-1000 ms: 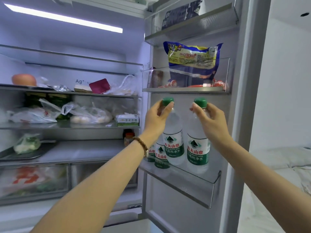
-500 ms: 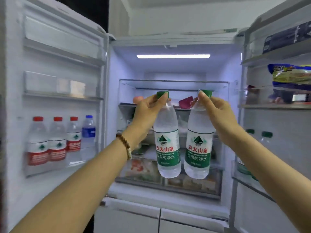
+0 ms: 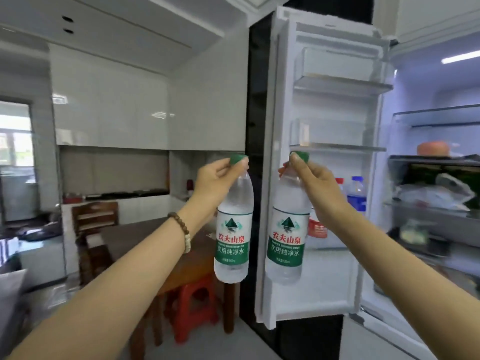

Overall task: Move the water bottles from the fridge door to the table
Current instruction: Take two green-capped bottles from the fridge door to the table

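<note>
My left hand (image 3: pixel 217 179) grips the neck of a clear water bottle (image 3: pixel 233 235) with a green cap and green label, which hangs upright in the air. My right hand (image 3: pixel 315 185) holds a second, matching water bottle (image 3: pixel 285 240) the same way, beside the first. Both bottles hang in front of the open left fridge door (image 3: pixel 335 105). A brown wooden table (image 3: pixel 153 235) stands lower left of the bottles, beyond my left forearm. More bottles (image 3: pixel 357 189) with red and blue labels stand in the left door's shelf, partly hidden by my right hand.
A wooden chair (image 3: pixel 94 222) stands at the table's far side and a red plastic stool (image 3: pixel 194 305) sits under it. The fridge interior (image 3: pixel 436 178) with food on its shelves is open at the right. White cabinets and a counter line the back wall.
Both bottles have come out of the right door shelf and travelled left with my hands. My view has swung left from the fridge interior toward the left door and the kitchen table.
</note>
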`<state>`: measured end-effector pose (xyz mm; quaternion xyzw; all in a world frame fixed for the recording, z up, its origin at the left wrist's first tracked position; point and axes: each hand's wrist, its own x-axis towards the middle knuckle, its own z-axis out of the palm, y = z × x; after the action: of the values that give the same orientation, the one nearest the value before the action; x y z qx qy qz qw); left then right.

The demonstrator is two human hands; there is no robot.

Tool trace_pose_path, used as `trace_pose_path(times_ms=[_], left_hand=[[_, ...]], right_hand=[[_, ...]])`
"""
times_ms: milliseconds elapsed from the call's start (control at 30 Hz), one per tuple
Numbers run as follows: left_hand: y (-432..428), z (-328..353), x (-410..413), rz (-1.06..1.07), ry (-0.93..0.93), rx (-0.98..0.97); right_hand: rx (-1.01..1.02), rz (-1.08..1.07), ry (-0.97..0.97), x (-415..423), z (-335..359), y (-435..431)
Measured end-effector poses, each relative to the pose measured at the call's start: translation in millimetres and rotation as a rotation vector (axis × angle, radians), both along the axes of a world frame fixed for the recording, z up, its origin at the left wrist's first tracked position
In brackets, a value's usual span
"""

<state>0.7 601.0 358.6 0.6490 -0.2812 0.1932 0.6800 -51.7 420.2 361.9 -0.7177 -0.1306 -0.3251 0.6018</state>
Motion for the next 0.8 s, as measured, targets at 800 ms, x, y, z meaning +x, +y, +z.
trace_pose_path(times_ms=[800], left_hand=[[299, -117, 426, 0.443, 0.251, 0.089]], right_hand=[[-0.211, 0.54, 0.242, 546, -124, 292]])
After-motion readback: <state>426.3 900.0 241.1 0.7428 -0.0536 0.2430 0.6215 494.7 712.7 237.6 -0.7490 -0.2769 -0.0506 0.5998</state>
